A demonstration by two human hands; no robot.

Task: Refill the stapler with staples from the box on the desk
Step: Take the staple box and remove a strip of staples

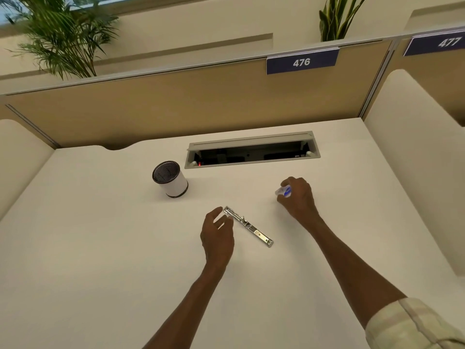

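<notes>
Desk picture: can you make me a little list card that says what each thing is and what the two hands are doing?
place: white desk at a cubicle, sign 476
stapler: shiny metal, lying flat and opened out between the hands
left hand: fingers at the stapler's far end
right hand: closed around a small white and blue thing, maybe the staple box, too blurred to tell
cup: white mesh holder, upright, left of the hands
cable slot: open, at the back of the desk

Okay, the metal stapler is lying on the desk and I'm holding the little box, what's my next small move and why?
Probably bring the small white-and-blue staple box in your right hand over to the silver metal stapler and take out a strip. The stapler lies flat on the white desk, your left hand at its far end.
</notes>
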